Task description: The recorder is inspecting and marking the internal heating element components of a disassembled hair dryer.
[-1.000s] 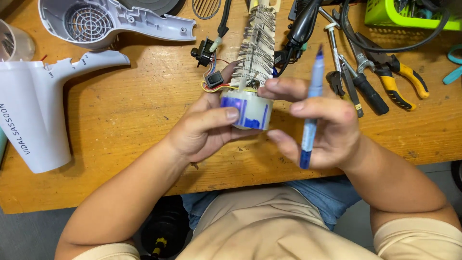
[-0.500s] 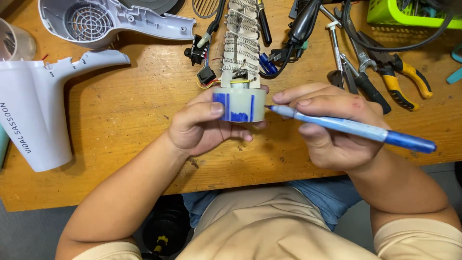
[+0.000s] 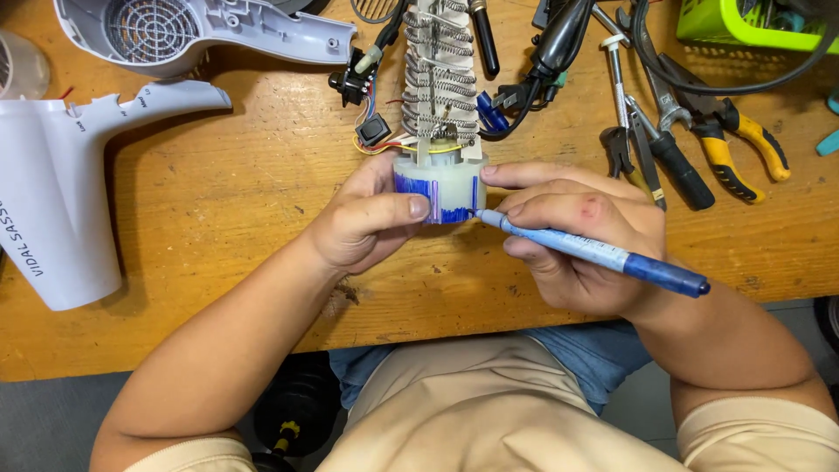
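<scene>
White shell half [image 3: 61, 201], far L on bench [image 3: 218, 227]: long curved plastic piece, dark lettering down its side, small marks near its notched top edge. Not touched.

Grey shell half [image 3: 188, 35], top L: round wire grille inside, handle stub pointing R. Also idle.

Switch + wires [image 3: 363, 83], top centre-L: black switch block, red/yellow/blue leads running to the core.

L hand [image 3: 371, 223]: grip closed round the core [image 3: 441, 188], thumb across the front, fingers behind. Core = off-white plastic drum w/ heater coil [image 3: 437, 79] standing out of its far end, over mid-bench, lifted or resting, can't tell which.

Progress, by judgement: drum partly inked blue. Vertical strokes + a filled band along the near rim; upper wall in the middle is bare white. Back side hidden, so can't say how much is left there. Looks under way, not finished.

R hand [image 3: 568, 240]: grip narrow on a blue marker [image 3: 594, 253], writing hold, tip touching drum's lower R edge. Marker barrel pale blue w/ printed band, darker blue end pointing R.

Top R: plug + black cord [image 3: 559, 44], wrenches [image 3: 629, 87], pliers w/ yellow-black handles [image 3: 725, 140], green tray [image 3: 743, 26] at the corner. No packages seen; only label-type marks are on the white shell and the marker barrel.
</scene>
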